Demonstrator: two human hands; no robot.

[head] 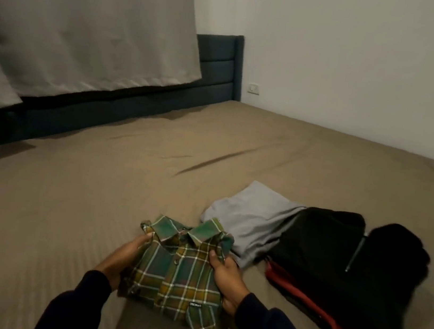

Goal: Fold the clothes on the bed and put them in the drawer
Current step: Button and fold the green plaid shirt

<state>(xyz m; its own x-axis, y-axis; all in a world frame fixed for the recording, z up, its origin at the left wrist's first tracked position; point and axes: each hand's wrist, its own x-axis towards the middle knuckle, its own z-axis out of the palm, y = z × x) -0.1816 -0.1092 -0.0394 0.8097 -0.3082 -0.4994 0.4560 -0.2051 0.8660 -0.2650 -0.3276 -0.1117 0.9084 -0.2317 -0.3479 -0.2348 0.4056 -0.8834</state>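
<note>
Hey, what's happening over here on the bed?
Someone is sorting laundry. Both hands, the left hand and the right hand, grip the sides of a folded green plaid shirt lying collar-up on the brown bed. Beside it to the right lie a folded grey garment and a pile of black clothes with a red edge. No drawer shows in this view.

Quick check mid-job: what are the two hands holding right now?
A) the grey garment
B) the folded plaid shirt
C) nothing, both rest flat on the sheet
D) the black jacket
B: the left hand and the right hand grip the two sides of the folded plaid shirt, while the grey garment and the black jacket lie untouched beside it on the bed.
</note>
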